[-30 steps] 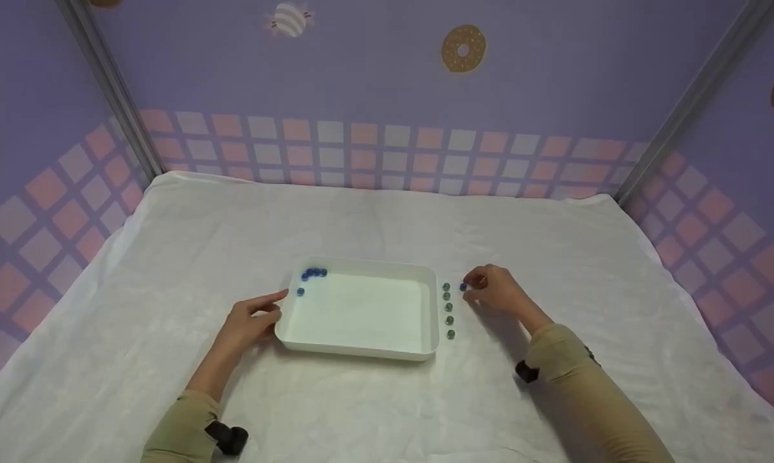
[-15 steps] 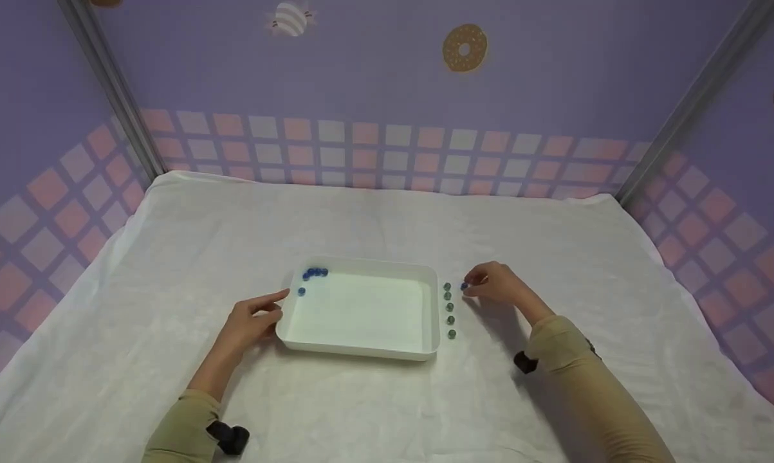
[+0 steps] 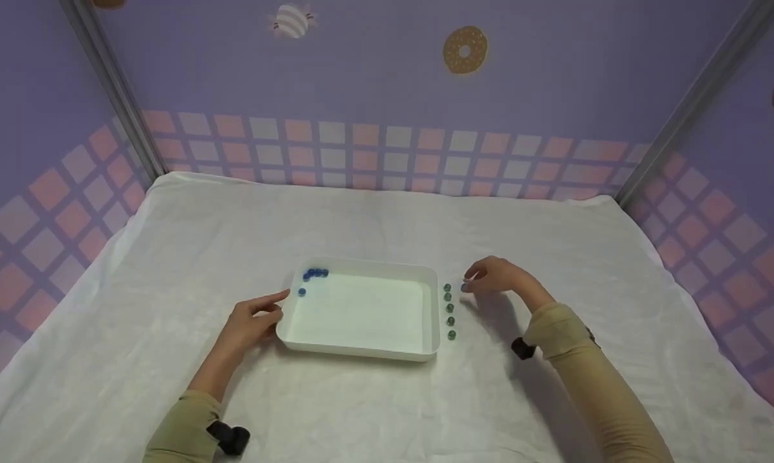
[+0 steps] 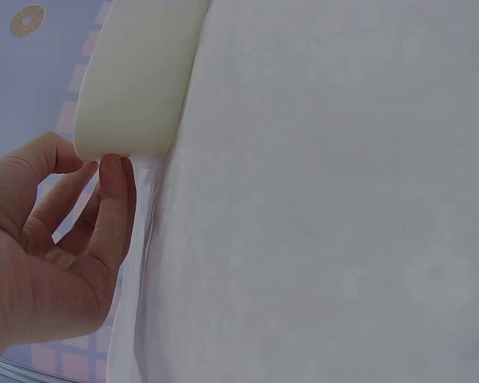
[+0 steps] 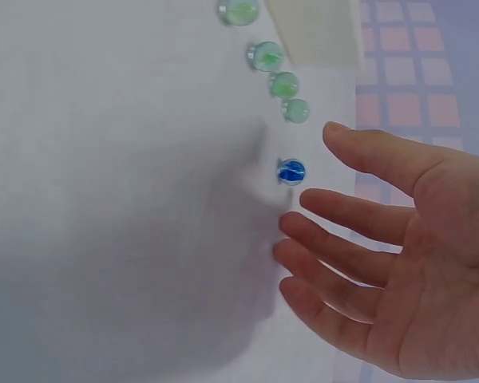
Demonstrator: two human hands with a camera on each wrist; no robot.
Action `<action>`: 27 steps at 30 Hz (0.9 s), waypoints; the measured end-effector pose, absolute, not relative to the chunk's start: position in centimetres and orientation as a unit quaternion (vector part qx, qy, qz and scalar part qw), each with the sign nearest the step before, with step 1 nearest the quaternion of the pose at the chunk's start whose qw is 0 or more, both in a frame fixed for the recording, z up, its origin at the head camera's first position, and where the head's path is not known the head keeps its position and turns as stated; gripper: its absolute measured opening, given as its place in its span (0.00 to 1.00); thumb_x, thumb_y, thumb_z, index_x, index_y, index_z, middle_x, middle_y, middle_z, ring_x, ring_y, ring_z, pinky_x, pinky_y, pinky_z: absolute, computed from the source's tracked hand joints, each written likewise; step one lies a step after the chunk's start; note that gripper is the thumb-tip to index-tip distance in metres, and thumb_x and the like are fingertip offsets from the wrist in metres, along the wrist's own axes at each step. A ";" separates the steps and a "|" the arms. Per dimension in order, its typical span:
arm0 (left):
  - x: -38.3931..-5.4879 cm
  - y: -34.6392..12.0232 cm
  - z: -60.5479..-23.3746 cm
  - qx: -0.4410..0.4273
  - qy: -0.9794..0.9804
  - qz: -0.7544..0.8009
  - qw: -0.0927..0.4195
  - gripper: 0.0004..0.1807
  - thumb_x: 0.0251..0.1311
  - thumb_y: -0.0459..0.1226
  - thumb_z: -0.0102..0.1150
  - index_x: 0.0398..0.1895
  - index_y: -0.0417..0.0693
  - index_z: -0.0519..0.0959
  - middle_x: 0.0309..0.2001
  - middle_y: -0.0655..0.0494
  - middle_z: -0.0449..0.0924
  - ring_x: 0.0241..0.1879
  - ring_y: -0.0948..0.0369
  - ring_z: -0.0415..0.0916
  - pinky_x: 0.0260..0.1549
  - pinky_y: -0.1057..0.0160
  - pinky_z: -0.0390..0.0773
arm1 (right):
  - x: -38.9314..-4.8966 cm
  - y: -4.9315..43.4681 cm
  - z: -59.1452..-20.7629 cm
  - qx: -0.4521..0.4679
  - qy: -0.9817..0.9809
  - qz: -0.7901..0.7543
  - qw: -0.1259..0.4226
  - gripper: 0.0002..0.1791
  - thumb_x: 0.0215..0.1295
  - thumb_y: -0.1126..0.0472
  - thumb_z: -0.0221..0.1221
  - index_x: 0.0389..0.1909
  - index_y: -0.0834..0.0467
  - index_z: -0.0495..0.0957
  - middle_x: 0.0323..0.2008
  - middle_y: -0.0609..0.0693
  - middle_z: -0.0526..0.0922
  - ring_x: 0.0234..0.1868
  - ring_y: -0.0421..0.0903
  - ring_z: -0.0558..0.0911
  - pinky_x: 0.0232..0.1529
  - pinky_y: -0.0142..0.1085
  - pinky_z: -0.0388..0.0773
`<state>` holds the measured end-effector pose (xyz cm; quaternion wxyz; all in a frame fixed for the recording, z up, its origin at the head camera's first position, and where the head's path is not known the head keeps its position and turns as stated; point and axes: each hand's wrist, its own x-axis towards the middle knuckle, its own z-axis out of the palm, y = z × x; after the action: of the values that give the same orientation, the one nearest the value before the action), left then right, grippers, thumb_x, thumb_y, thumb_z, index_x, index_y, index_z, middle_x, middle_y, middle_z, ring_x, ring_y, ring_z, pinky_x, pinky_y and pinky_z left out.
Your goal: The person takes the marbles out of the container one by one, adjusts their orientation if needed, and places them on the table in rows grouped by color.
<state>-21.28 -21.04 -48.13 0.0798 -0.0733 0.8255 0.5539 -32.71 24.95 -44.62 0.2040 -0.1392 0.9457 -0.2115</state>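
A blue marble (image 5: 291,171) lies on the white cloth beside the row of green marbles (image 3: 450,308). My right hand (image 3: 495,275) is right at it; the right wrist view shows thumb and index finger apart, with the marble just beyond the gap between them. At the tray's left end, my left hand (image 3: 248,321) touches the outer wall and rim with bent fingers; fingertips (image 4: 112,171) meet the white tray (image 4: 136,88) in the left wrist view. Inside that tray, several blue marbles (image 3: 318,272) gather in the far left corner, and one blue marble (image 3: 302,292) sits apart nearer me.
White cloth (image 3: 374,411) covers the table, with slight creases. Purple walls (image 3: 374,71) with a pink and white checked band stand behind and at both sides. The green marbles run in a line along the tray's right side, close to its wall.
My right hand and forearm have shifted slightly away from my body, around the blue marble, which stays in nearly the same spot. My left hand and the tray have not moved.
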 end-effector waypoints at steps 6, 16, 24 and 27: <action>-21.4 -21.0 -48.2 -0.078 0.828 0.549 0.080 0.26 0.68 0.34 0.51 0.70 0.52 0.71 0.54 0.44 0.73 0.37 0.63 0.73 0.35 0.70 0.76 | -33.2 25.0 -43.9 -0.137 0.941 -0.205 0.232 0.30 0.65 0.48 0.63 0.62 0.63 0.76 0.59 0.66 0.79 0.52 0.57 0.83 0.52 0.49 0.81; -21.4 -21.1 -48.3 -0.073 0.821 0.560 0.079 0.26 0.68 0.33 0.51 0.70 0.51 0.71 0.52 0.45 0.72 0.37 0.63 0.72 0.34 0.71 0.76 | -33.3 24.4 -42.2 -0.136 0.939 -0.215 0.232 0.30 0.68 0.50 0.60 0.64 0.64 0.73 0.59 0.65 0.79 0.56 0.60 0.81 0.56 0.52 0.78; -21.4 -21.1 -48.3 -0.077 0.825 0.554 0.079 0.27 0.67 0.34 0.51 0.70 0.53 0.71 0.51 0.46 0.72 0.36 0.63 0.71 0.33 0.70 0.75 | -33.4 23.2 -40.7 -0.152 0.935 -0.237 0.214 0.29 0.69 0.51 0.59 0.65 0.65 0.73 0.59 0.65 0.80 0.56 0.61 0.81 0.55 0.51 0.78; -21.3 -21.1 -48.2 -0.078 0.826 0.553 0.078 0.27 0.67 0.34 0.51 0.70 0.53 0.71 0.52 0.45 0.72 0.37 0.63 0.71 0.34 0.70 0.75 | -33.7 22.5 -39.9 -0.151 0.936 -0.244 0.205 0.29 0.69 0.51 0.59 0.64 0.64 0.73 0.58 0.65 0.80 0.56 0.61 0.81 0.56 0.51 0.78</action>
<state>-21.32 -21.10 -48.23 0.0783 -0.0781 0.8260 0.5528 -33.71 22.45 -39.95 0.2049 -0.1514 0.9358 -0.2438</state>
